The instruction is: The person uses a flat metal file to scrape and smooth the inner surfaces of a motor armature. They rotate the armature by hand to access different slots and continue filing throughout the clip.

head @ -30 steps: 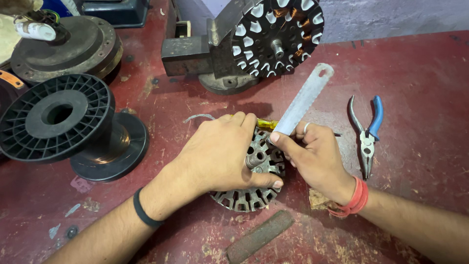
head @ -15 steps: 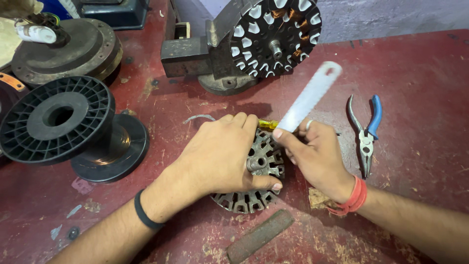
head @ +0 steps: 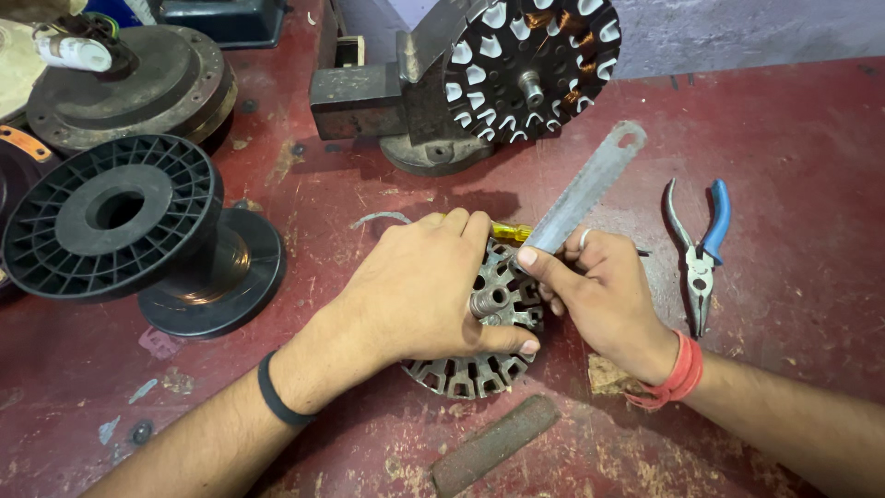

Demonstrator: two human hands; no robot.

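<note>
Here, two bare hands are working over one round, slotted grey metal stator core (head: 479,355) that is lying flat on the worn red bench top (head: 793,138). The left hand (head: 419,286), wearing one black band at the wrist, is lying palm down over the core and pressing on it, its fingers spread across the far rim and its thumb stretching along the near right edge, so the core is sitting directly beneath the palm. The right hand (head: 604,295), wearing red threads at the wrist and one ring, is closing its fingers around the lower end of one flat grey metal blade with a hole at its far end (head: 585,189); the blade is slanting up and away from that hand, and its near end is meeting the core just beside the left fingertips. One yellow-handled tool (head: 510,231) is showing between the two hands; I cannot tell which hand is gripping it.

To the right of the right hand one pair of blue-handled pliers (head: 701,249) is lying. Beyond both hands, one wound stator with white slot liners (head: 530,65) is sitting clamped in one dark bench vice (head: 387,92). Left of the left hand one black plastic spool (head: 120,231) is standing. Nearer than both hands, one dark flat bar (head: 496,444) is lying.
</note>
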